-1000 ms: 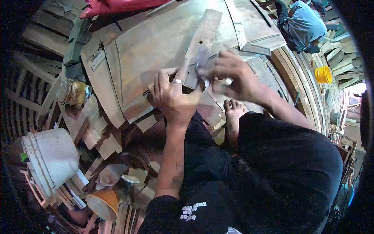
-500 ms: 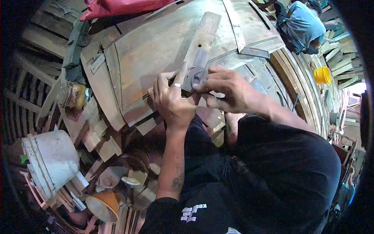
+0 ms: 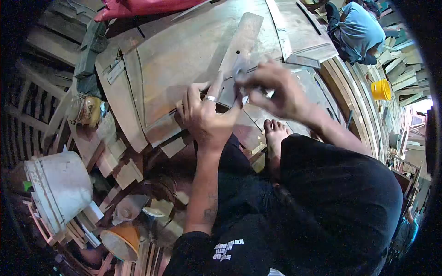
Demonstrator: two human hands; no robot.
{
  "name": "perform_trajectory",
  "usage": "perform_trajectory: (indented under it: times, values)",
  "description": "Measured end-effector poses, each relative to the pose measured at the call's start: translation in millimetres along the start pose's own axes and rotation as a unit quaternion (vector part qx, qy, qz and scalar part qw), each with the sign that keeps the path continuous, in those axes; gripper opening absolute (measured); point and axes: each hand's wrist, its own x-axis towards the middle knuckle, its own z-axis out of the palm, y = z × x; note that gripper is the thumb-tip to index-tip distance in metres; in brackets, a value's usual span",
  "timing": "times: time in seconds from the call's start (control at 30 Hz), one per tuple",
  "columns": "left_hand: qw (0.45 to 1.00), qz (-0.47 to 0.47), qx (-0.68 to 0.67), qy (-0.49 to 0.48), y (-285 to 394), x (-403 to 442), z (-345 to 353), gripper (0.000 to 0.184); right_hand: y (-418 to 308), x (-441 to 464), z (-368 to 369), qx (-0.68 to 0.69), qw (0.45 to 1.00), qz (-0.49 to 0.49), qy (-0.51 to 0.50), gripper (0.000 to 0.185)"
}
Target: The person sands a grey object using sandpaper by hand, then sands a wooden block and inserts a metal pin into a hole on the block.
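My left hand (image 3: 205, 115), wearing a ring, is over the near end of a narrow wooden board (image 3: 246, 34) with a small dark hole. Its index finger runs along the board's left edge and the thumb reaches to the right, gripping that end. My right hand (image 3: 278, 92) is just to the right, smeared by motion, with its fingers drawn together. By its fingertips is a small blurred grey thing (image 3: 239, 71) whose kind I cannot make out. Under the board lies a wide wooden panel (image 3: 179, 50).
A metal square (image 3: 301, 60) lies on the panel's right side. A white bucket (image 3: 66, 184), an orange container (image 3: 120, 242) and wood offcuts lie at left. My bare foot (image 3: 276, 138) is near. Another person (image 3: 359, 32) crouches at upper right beside a yellow bucket (image 3: 380, 89).
My right hand has risen slightly and moved a little right, away from my left hand, uncovering more of my foot. My left hand has stayed almost in place on the board.
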Motion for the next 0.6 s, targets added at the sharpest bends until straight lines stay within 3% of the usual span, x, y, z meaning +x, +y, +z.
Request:
perform_trajectory:
  times: [0.03,0.07,0.13,0.2,0.27,0.33,0.4,0.43,0.47,0.5,0.53,0.6]
  values:
    - [1.000,0.005,-0.018,0.001,-1.7,-0.6,-0.5,0.064,-7.5,-2.1,5.1,0.024,0.997,-0.066,-0.038,0.023]
    - [0.999,0.009,-0.035,0.001,-3.2,-1.2,-0.7,0.063,-16.2,-3.8,5.0,0.007,0.993,-0.066,-0.097,0.022]
    - [1.000,-0.001,-0.012,-0.008,-0.3,-3.5,-0.7,0.063,0.7,-2.9,0.9,0.000,0.998,-0.036,-0.045,0.023]
    - [1.000,-0.007,0.009,-0.016,5.6,1.6,-3.2,0.063,1.6,6.4,-7.1,0.096,0.989,0.110,0.034,0.026]
    - [1.000,0.002,-0.001,0.004,3.1,1.3,-1.9,0.063,7.0,0.0,2.9,0.038,0.998,0.009,0.045,0.025]
    - [1.000,0.004,-0.004,-0.004,0.6,0.1,-2.8,0.062,-12.5,-5.1,5.6,0.017,0.996,-0.048,-0.072,0.026]
    - [1.000,0.001,-0.024,-0.001,-2.4,-1.7,0.6,0.061,-7.5,-5.1,4.7,-0.011,0.996,-0.070,-0.051,0.025]
    - [1.000,0.001,-0.022,-0.003,-2.6,-1.8,2.1,0.060,4.2,-0.9,1.2,0.023,0.998,-0.049,-0.020,0.023]
    - [1.000,0.002,-0.020,0.000,-1.9,-0.4,2.4,0.060,8.7,-0.8,0.6,0.088,0.994,0.051,0.029,0.023]
    - [1.000,0.001,-0.005,-0.003,1.3,0.3,0.0,0.060,7.1,-0.3,-0.7,0.049,0.997,0.049,0.025,0.023]
    - [1.000,0.003,-0.005,0.002,1.0,1.5,0.2,0.060,4.4,0.3,-2.6,0.009,0.999,0.045,0.022,0.023]
    - [1.000,-0.006,0.004,0.000,0.2,0.1,1.0,0.060,-5.8,-4.3,8.8,0.011,0.997,-0.071,-0.030,0.023]
